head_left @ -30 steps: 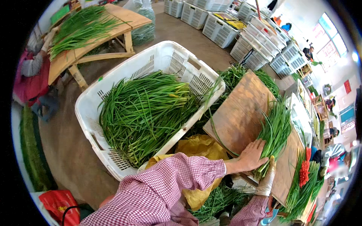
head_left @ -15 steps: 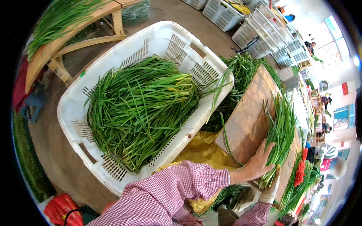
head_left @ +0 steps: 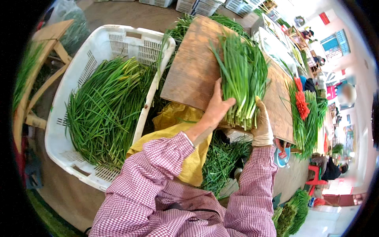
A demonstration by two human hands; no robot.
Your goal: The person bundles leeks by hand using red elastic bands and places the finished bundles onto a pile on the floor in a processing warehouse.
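Observation:
A thick bunch of green garlic chives (head_left: 244,75) lies on the tilted wooden board (head_left: 189,67), leaves pointing away from me and pale cut ends toward me. My bare left hand (head_left: 215,107) cups its left side, thumb across the stems, some of the fingers hidden by the leaves. Against the right side near the cut ends is my right hand (head_left: 263,124) in a pale glove, its thumb up along the stems; its other fingers are mostly hidden. Between them the two hands hold the bunch.
At left, a white plastic crate (head_left: 53,130) holds a big heap of chives (head_left: 110,114). Yellow sacking (head_left: 173,146) hangs below the board. Bunched chives (head_left: 306,130) with red ties (head_left: 301,104) lie at right. Loose greens (head_left: 221,166) lie beneath the board. People work farther off.
My view has swung right, bringing the board nearer the middle. My left hand, earlier spread flat against the leaves, now curls round the bunch near its cut ends.

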